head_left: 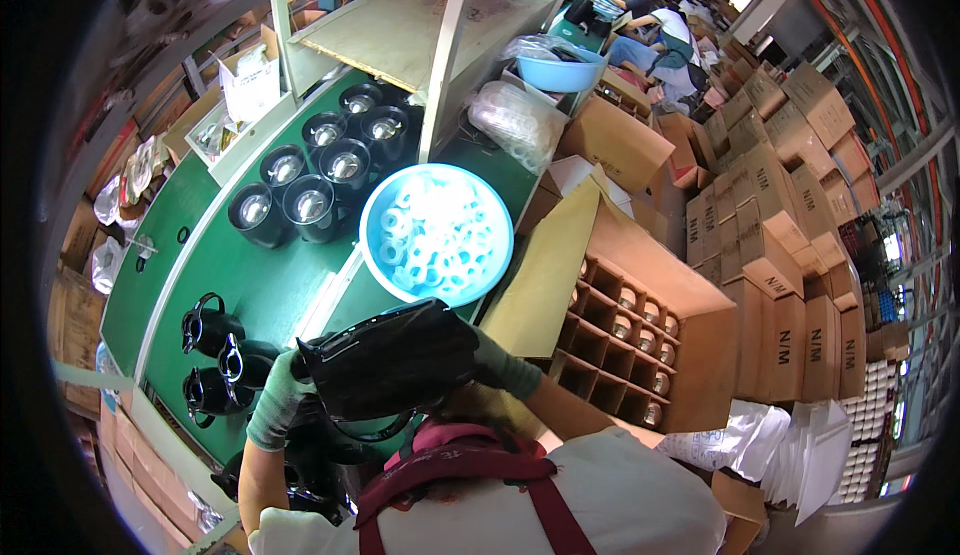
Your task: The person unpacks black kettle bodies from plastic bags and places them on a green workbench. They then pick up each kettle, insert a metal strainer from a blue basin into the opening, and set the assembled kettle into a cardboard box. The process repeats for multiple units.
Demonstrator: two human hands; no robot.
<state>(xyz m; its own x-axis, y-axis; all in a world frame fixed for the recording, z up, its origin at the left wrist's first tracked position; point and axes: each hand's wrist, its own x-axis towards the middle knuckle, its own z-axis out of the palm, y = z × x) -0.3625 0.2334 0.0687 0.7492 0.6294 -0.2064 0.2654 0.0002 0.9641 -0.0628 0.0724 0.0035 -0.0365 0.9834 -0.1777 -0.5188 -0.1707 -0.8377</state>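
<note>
A glossy black jug body (395,360) with a spout and a curved handle lies tilted on its side between my hands. My left hand (283,395), in a pale green knit glove, grips its spout end. At the other end, my right hand (503,365) in a darker green glove is closed around the jug; some of its fingers are hidden. Just beyond the jug stands a light blue basin (370,217) full of white plastic rings (440,240). Several black jugs with handles (212,330) lie to the left on the green work surface (290,290).
Several upright black jugs with shiny insides (308,205) stand farther along. To the right is an open carton (690,305) whose divider cells hold silvery glass pieces. Stacked cartons (780,345) line the right side. A metal post (450,65) rises behind the basin; people (665,40) sit far off.
</note>
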